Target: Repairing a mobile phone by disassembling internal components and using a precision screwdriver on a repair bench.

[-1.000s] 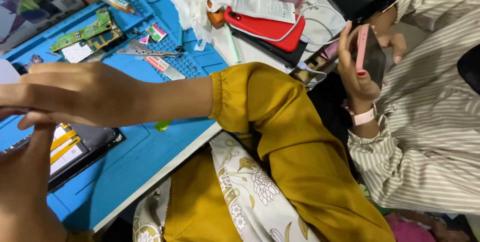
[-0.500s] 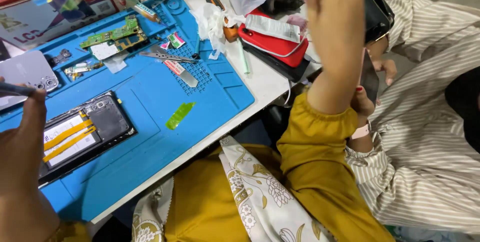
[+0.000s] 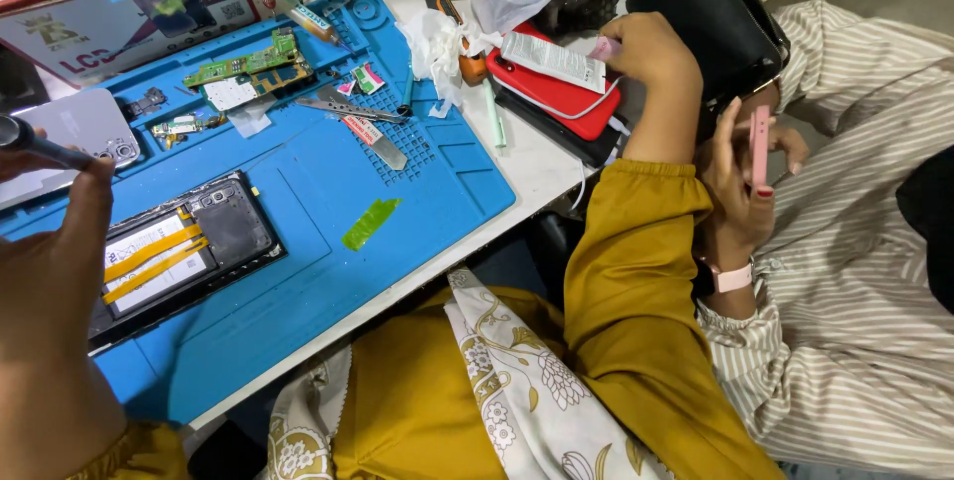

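Note:
My left hand [image 3: 55, 271] is at the lower left, closed round a dark tool handle [image 3: 30, 140], just left of an opened black phone [image 3: 184, 246] with yellow ribbon strips inside. The phone lies on a blue work mat [image 3: 328, 182]. My right hand [image 3: 646, 48], in a mustard sleeve, reaches to the far right edge of the table. Its fingers are curled round a small pink thing [image 3: 603, 47] over a red phone case [image 3: 556, 97], beside a black bag [image 3: 715, 18].
On the mat lie a green circuit board [image 3: 248, 61], metal tweezers [image 3: 348, 107] and a green tape strip [image 3: 370, 224]. A white phone back [image 3: 70, 127] and a red-edged box [image 3: 119, 3] lie at the left. Another person in a striped shirt [image 3: 855, 321] holds a pink phone [image 3: 760, 147].
My right arm has swung from over the mat at the left across to the red phone case by the bag. My left hand stays at the left with the tool.

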